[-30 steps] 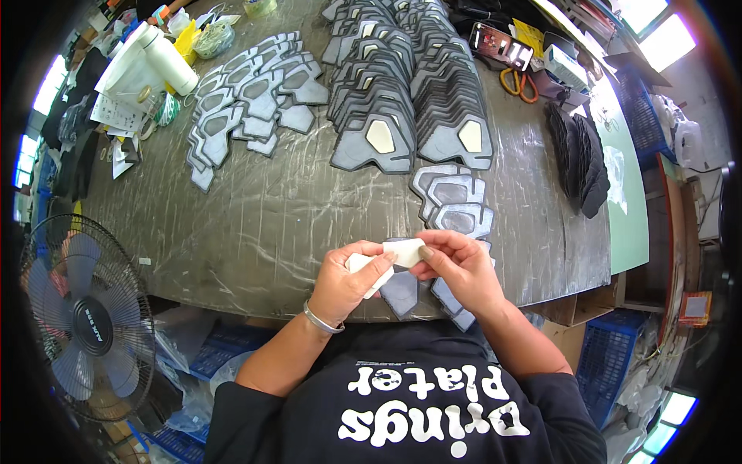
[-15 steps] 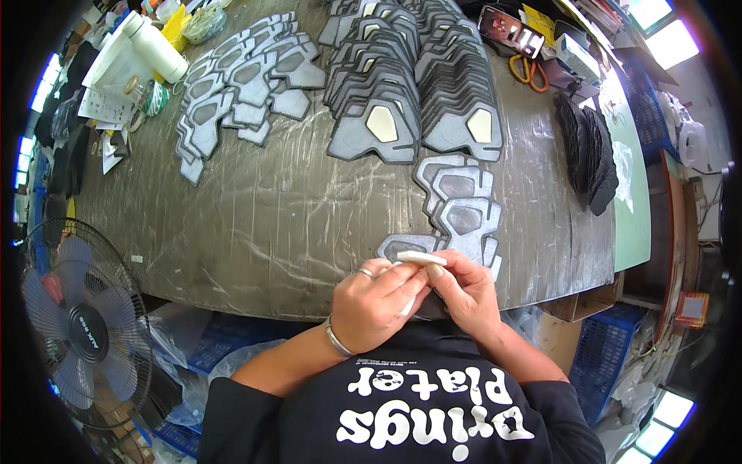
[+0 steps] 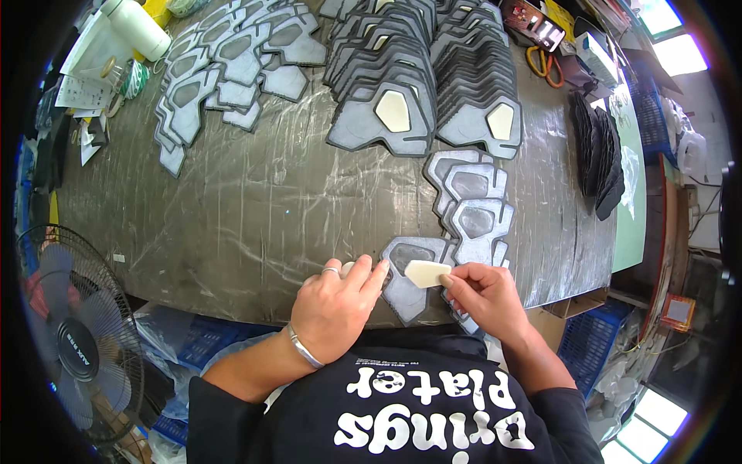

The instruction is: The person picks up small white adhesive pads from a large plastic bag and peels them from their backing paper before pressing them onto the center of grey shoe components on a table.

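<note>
Between the thumb and fingers of my right hand (image 3: 487,298) is a thin, cream five-sided pad (image 3: 425,273). It is held over a flat grey piece with a dark edge (image 3: 403,298), covering part of that piece's darker recess. My left hand (image 3: 336,298) lies to the left, palm down, its fingertips at the grey piece's left edge. Something cream shows between its curled fingers, mostly hidden, and looks like another pad. Overlapping grey pieces (image 3: 473,224) run away from my right hand along the table.
Two tall rows of grey pieces (image 3: 379,116) with cream inserts stand at the back. More grey pieces (image 3: 239,66) fan out far left. Black pieces (image 3: 599,158), orange-handled scissors (image 3: 545,68) and a phone (image 3: 533,23) lie right; a fan (image 3: 77,348) stands left of the table (image 3: 255,209).
My hands have come apart. The right now holds one cream pad over the near grey piece, while the left has moved left and down toward the tabletop.
</note>
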The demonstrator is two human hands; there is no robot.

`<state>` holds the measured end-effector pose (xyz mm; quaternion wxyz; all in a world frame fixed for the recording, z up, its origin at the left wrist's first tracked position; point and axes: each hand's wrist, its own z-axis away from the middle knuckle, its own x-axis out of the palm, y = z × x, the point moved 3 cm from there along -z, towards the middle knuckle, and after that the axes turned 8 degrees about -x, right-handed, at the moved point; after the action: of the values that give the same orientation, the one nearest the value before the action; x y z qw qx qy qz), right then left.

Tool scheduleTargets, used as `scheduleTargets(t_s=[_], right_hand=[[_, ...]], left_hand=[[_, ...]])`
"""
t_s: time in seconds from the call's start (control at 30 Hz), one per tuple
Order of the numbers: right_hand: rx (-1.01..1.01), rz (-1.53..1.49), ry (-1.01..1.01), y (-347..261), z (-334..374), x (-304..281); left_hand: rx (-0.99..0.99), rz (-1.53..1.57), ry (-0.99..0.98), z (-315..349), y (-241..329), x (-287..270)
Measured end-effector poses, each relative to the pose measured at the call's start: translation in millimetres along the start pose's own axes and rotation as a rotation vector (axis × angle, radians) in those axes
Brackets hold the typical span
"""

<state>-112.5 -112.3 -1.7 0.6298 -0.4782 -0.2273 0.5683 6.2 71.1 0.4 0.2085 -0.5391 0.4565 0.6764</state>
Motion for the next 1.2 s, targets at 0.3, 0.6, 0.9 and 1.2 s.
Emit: scheduleTargets(t_s=[0.3, 0.6, 0.9, 1.2], right_hand=[[0.125, -0.014, 0.043, 2, -15, 20], [0.134, 0.035, 0.084, 2, -19, 21], [0.123, 0.047, 0.085, 2, -20, 21], [0.11, 0.101, 0.075, 3, -19, 21]], left_hand=[[0.052, -0.048, -0.028, -2, -6, 11], [0.099, -0.073, -0.008, -4, -8, 11], [0.147, -0.03, -0.005, -5, -8, 7], [0.139, -0.079, -0.004, -8, -5, 6]])
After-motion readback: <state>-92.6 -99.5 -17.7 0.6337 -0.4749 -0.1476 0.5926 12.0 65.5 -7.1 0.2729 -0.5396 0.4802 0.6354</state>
